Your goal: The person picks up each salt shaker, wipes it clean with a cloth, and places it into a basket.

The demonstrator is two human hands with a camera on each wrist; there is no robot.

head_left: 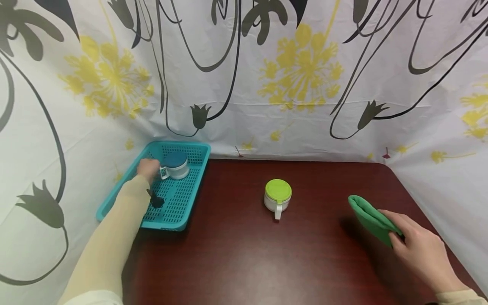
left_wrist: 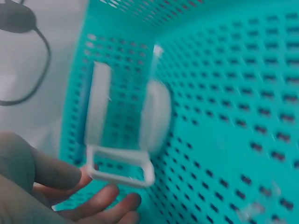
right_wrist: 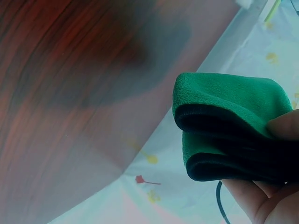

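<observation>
Only in left-wrist view: hand's [left_wrist: 56,175] fingertips [left_wrist: 111,190] near mug handle [left_wrist: 121,179]

Head looks down, sharing basket [head_left: 183,195] and cloth [head_left: 371,220] with close wrist views.

In the left wrist view, the cup [head_left: 176,166] is blurred and the basket [left_wrist: 229,116] cut off.

Green cloth [head_left: 369,217], blue-lidded white mug [head_left: 177,166]
</observation>
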